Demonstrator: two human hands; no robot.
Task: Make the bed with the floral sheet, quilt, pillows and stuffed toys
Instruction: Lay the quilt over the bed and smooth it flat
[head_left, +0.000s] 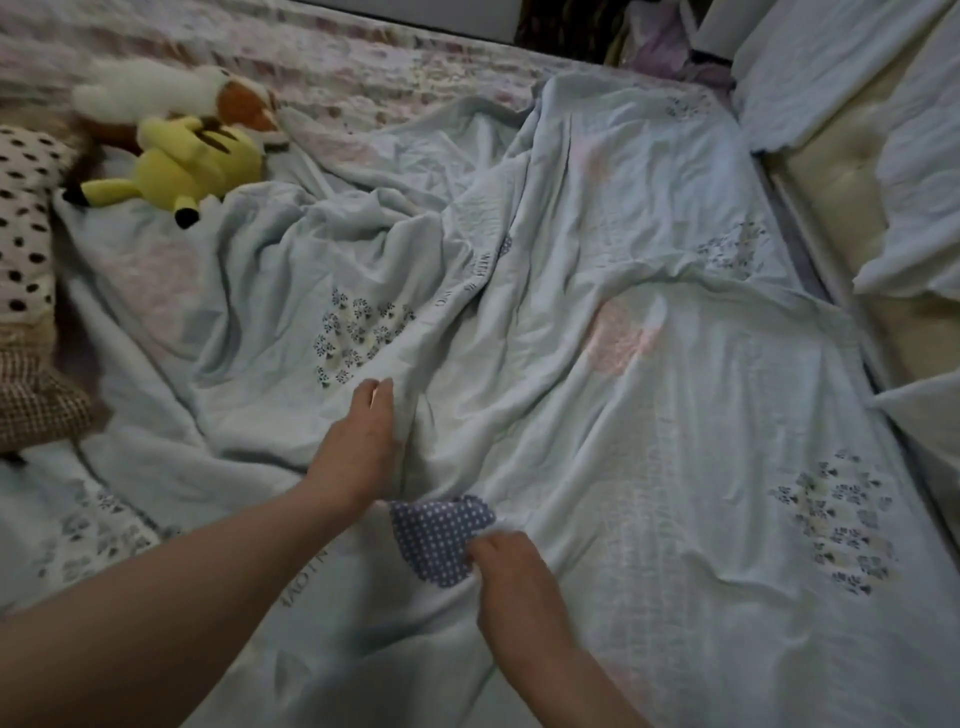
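Observation:
A pale blue quilt (597, 364) with floral and dotted patches lies rumpled over the bed, covering most of the floral sheet (332, 57) that shows at the far end. My left hand (358, 447) lies flat on a ridge of quilt, fingers straight. My right hand (514, 577) pinches a fold of the quilt beside a purple dotted patch (436, 535). A yellow stuffed toy (187, 161) and a white and brown stuffed toy (171, 88) lie at the far left. Pale blue pillows (919, 171) are stacked at the right.
A black-spotted white cushion (23, 223) and a brown checked cushion (36, 410) sit at the left edge. A cream padded headboard (826, 171) runs along the right side. Dark clutter (649, 36) stands beyond the bed's far right corner.

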